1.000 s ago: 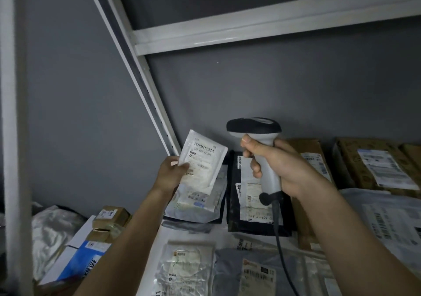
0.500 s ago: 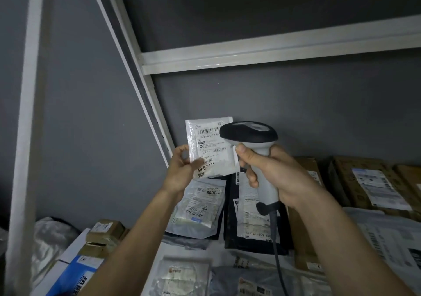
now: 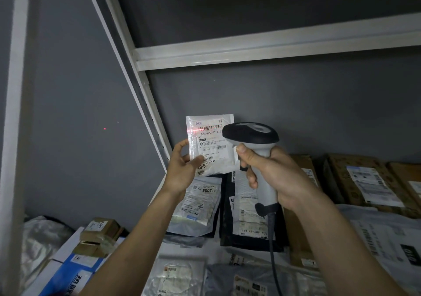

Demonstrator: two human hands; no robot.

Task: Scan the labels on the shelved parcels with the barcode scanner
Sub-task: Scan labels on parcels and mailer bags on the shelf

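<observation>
Head view: a person's left hand [image 3: 182,170] pinches a small white pouch [image 3: 210,144] by its lower left corner, thumb across the front and fingers behind, holding it upright before a gray wall [image 3: 296,113]. The right hand [image 3: 273,177] wraps the pale handle of a scanner [image 3: 251,140], fingers curled tight around the grip, with the index finger at the trigger side. The scanner's dark head sits at 3 o'clock of the pouch, just beside it and covering its right edge. A red line [image 3: 200,130] crosses the top barcode on the pouch label (the print beneath reads 502-602-12-B15), and a red dot [image 3: 104,128] shows on the wall at 9 o'clock of the pouch, well apart from it. A dark cable [image 3: 274,250] hangs from the base of the handle toward 6 o'clock.

On the shelf [image 3: 218,253] below the hands, a clear bag [image 3: 198,202] marked 3005 leans against the wall, with a black mailer [image 3: 241,218] just beside it at 3 o'clock. Brown boxes [image 3: 360,181] with white labels stand at 3 o'clock of the right hand. A gray bag [image 3: 382,238] lies at 4 o'clock, small cartons [image 3: 100,229] at 8 o'clock on a blue-and-white box [image 3: 73,270]. A white beam [image 3: 273,47] crosses above, joining a slanted post [image 3: 136,72].
</observation>
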